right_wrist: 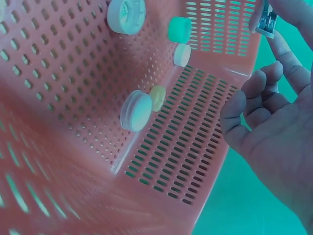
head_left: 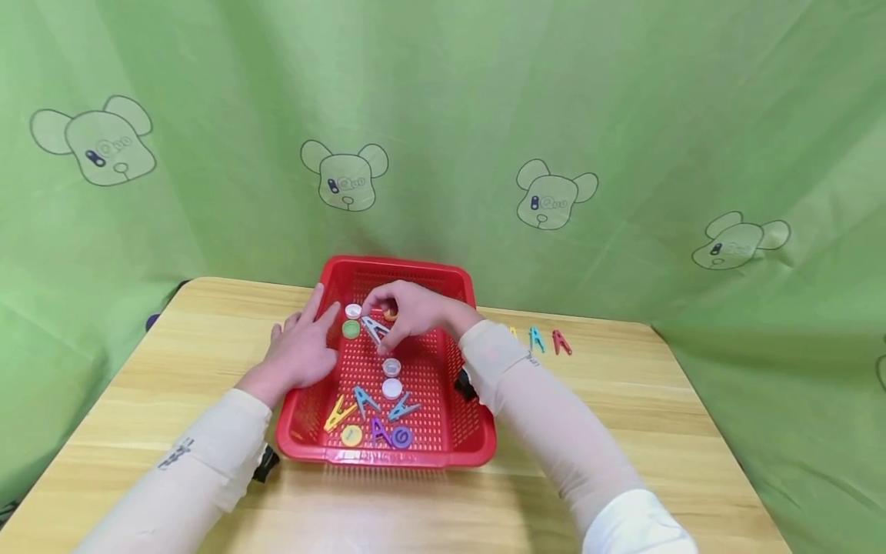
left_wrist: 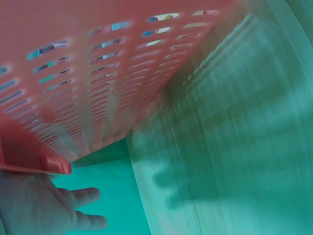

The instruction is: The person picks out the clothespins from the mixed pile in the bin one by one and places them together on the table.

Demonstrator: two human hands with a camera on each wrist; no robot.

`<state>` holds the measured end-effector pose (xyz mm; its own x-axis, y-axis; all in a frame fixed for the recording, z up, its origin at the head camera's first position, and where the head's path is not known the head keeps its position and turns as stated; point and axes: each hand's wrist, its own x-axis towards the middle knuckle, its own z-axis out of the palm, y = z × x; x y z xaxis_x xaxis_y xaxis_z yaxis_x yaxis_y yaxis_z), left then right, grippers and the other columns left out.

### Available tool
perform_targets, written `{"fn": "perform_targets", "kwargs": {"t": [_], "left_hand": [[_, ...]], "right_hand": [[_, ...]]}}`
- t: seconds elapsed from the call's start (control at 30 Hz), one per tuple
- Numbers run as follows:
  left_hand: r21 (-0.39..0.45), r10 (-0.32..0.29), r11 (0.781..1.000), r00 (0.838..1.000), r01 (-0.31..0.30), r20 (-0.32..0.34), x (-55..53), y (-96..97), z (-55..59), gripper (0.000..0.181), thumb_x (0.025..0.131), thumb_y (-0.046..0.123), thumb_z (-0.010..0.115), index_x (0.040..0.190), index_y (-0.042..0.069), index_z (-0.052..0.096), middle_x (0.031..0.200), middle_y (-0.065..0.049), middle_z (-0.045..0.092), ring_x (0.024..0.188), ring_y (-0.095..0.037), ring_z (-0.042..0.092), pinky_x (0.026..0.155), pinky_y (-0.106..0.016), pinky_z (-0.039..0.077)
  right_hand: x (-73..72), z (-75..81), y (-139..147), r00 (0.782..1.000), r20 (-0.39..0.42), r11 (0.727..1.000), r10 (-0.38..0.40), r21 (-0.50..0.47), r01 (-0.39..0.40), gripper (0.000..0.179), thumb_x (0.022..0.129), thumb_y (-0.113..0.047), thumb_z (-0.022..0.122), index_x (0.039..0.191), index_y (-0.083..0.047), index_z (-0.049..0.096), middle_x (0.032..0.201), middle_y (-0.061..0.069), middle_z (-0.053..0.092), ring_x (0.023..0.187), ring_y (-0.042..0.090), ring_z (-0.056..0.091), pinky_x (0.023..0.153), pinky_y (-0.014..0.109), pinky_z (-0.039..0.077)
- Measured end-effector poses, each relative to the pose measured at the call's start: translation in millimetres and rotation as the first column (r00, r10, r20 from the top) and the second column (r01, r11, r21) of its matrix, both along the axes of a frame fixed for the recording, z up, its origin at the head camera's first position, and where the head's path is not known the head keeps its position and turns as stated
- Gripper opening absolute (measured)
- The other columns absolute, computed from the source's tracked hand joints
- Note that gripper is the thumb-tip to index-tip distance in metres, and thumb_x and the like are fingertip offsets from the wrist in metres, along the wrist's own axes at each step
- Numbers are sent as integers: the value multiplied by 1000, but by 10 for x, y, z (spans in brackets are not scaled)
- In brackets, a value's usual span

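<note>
My right hand [head_left: 418,309] pinches a pale blue-white clothespin [head_left: 374,329] above the inside of a red basket [head_left: 388,459]. In the right wrist view, one end of the clothespin [right_wrist: 267,23] shows between thumb and finger. Against the basket's left rim rests my left hand [head_left: 299,352], its fingers straight. Near the held clothespin, a white cap [head_left: 353,311] and a green cap [head_left: 351,329] lie on the basket floor. Two more pale caps lie mid-basket. At the front are a yellow clothespin [head_left: 338,415], blue clothespins, a purple clothespin [head_left: 378,432], a yellow cap [head_left: 351,436] and a purple cap [head_left: 401,437].
Right of the basket, on the wooden table [head_left: 609,400], a blue clothespin [head_left: 536,339] and a red clothespin [head_left: 561,342] lie beside a partly hidden yellow one [head_left: 513,332]. A green curtain [head_left: 443,115] with mouse-like drawings hangs behind the table.
</note>
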<state>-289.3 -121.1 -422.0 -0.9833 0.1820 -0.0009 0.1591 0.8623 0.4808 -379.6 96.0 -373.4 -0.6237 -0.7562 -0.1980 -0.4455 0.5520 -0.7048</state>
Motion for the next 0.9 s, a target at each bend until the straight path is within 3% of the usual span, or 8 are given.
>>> {"fn": "perform_targets", "kwargs": {"t": [0.37,0.6,0.9], "left_hand": [[-5,4,1000,1000,-4,-1,-1,8,2,79,87,16,62,158,7,27,166,-11,-11,136,-57,25,105,-77,11],[-2,2,1000,1000,-2,5,20,8,-5,79,87,15,62,158,7,27,166,-11,-11,136,-57,24,105,-77,10],[0,-8,1000,1000,8,5,17,4,11,80,87,15,62,158,6,27,166,-11,-11,135,-59,25,104,-78,10]], "right_hand": [[13,192,211,995,-86,999,-44,-19,43,47,72,-25,92,111,-18,67,104,10,61,95,23,51,78,32,51],[28,234,346,990,-119,997,-75,-2,75,47,70,-23,93,110,-18,68,102,8,60,101,33,51,78,32,48],[20,244,589,982,-169,997,-80,-24,77,49,67,-14,94,110,-13,69,99,15,59,90,23,48,75,32,44]]}}
